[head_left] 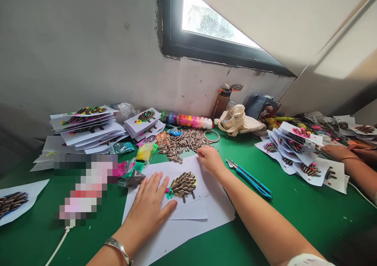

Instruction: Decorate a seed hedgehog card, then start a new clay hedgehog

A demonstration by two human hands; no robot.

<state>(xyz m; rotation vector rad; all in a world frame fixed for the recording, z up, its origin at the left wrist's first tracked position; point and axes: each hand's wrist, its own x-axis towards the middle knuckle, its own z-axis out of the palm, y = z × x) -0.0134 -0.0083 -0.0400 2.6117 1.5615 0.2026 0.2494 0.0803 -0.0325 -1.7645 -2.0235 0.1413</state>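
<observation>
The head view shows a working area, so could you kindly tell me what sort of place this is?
Probably a craft workroom, judging by the seed picture on paper, the loose heap of seeds and the stack of decorated sheets.

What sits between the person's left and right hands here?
In the head view, a seed picture on white paper lies between the left hand and the right hand.

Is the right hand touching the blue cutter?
Apart: the head view shows green tabletop between the right hand and the blue cutter.
</observation>
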